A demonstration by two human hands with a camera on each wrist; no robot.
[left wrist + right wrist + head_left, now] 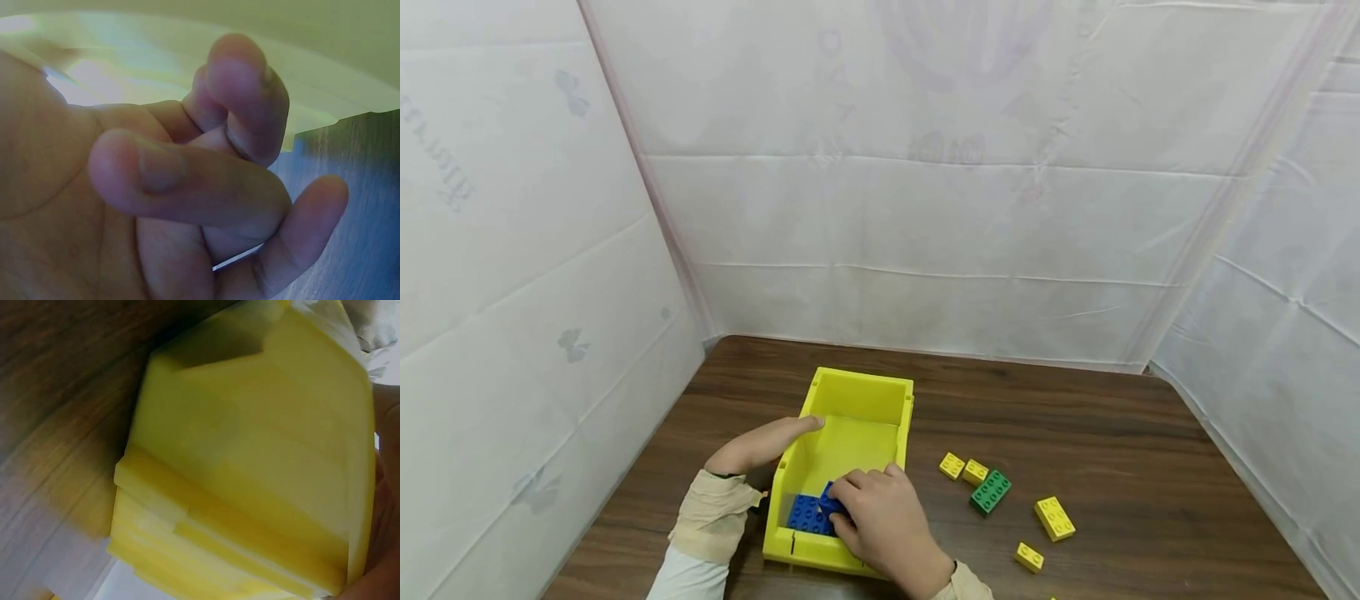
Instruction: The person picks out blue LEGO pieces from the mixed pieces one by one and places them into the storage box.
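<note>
So I'm looking down at the wooden table (1075, 417), where the yellow bin (859, 392) is sitting left of centre. My left hand (760, 446) is resting against the bin's left wall, fingers relaxed and gripping nothing. My right hand (883, 521) is reaching into the bin's near end, fingers curled round a blue brick (830, 500) that's touching another blue brick (805, 512) on the bin floor. Off to the right, a green brick (990, 492) is lying among small yellow bricks (1054, 517).
</note>
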